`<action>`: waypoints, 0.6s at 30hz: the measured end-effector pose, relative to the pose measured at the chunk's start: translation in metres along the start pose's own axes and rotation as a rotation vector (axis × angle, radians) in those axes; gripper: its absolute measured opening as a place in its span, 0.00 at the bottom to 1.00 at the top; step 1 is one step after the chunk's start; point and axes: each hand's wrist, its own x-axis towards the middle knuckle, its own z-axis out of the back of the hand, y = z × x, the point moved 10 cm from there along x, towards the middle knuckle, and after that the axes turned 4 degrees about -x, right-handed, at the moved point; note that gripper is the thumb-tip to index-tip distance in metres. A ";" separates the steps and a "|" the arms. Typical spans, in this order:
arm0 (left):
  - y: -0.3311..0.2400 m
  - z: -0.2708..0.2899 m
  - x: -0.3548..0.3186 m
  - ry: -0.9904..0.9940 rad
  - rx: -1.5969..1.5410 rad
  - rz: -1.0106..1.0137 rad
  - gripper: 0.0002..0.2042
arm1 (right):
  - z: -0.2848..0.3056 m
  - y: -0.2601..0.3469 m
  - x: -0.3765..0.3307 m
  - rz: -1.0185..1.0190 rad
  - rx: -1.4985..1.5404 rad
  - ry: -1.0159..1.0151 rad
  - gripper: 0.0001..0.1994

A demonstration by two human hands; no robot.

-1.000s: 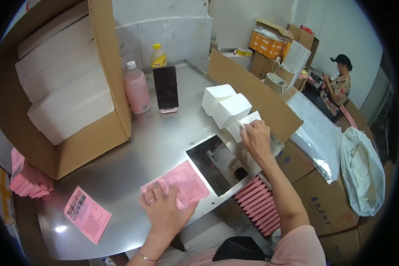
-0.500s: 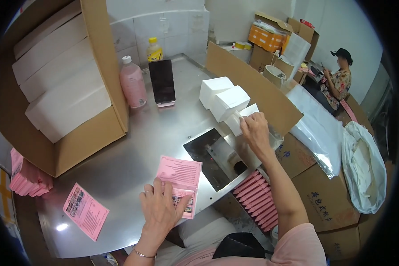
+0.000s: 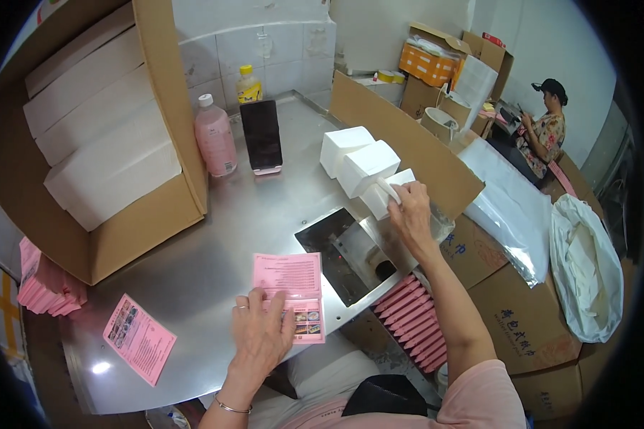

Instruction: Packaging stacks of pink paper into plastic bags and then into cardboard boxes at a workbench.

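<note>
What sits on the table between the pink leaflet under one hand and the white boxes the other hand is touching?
In the head view, a rectangular opening in the steel table lies between the pink leaflet and the white boxes.

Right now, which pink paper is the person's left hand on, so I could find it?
Start at the shiny metal table and find the square hole cut into it. Just left of that hole, under the left hand, lies a pink leaflet. Unlike the other pink leaflet lying alone near the table's left corner, this one is touched by fingers.
</note>
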 end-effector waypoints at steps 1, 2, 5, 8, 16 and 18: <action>0.000 -0.002 -0.001 0.000 0.000 -0.001 0.17 | 0.002 0.002 -0.001 0.000 0.000 -0.001 0.13; -0.006 -0.004 -0.002 0.008 -0.034 -0.062 0.18 | 0.008 0.010 -0.002 0.033 -0.056 -0.031 0.17; -0.013 -0.005 -0.006 0.046 -0.121 -0.119 0.22 | 0.003 0.058 -0.020 0.159 0.056 0.000 0.22; -0.002 0.008 -0.007 0.115 -0.133 -0.014 0.29 | 0.019 0.185 -0.090 0.579 0.423 0.217 0.18; -0.014 -0.004 -0.002 0.157 -0.207 0.045 0.41 | -0.064 0.226 -0.091 0.480 0.384 0.483 0.20; -0.011 -0.006 -0.002 0.158 -0.183 0.078 0.41 | -0.073 0.213 -0.082 0.380 0.405 0.415 0.21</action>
